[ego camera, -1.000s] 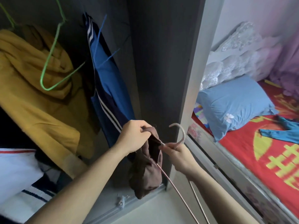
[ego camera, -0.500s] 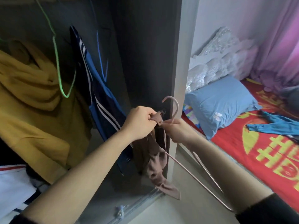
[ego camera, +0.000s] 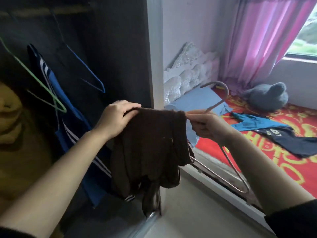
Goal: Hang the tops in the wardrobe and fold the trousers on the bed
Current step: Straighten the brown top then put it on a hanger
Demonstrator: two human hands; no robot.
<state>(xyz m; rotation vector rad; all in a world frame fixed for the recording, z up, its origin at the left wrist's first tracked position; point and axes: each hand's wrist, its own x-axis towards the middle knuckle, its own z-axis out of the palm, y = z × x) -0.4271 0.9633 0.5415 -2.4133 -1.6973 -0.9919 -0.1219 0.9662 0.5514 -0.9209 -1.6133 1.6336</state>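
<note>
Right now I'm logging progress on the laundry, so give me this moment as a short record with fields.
left hand: grip on brown top, at one upper corner
right hand: grip on pink hanger, below its hook
brown top: draped over the hanger, not yet on the rail
wardrobe: blue striped jacket, green hanger, blue hanger
bed: teal garment, dark printed garment

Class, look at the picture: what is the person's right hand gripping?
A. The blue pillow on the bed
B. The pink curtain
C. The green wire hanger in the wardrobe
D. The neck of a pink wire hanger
D: the right hand pinches the pink wire hanger just below its hook, beside the dark brown knitted top that the left hand holds by its upper edge.
</note>
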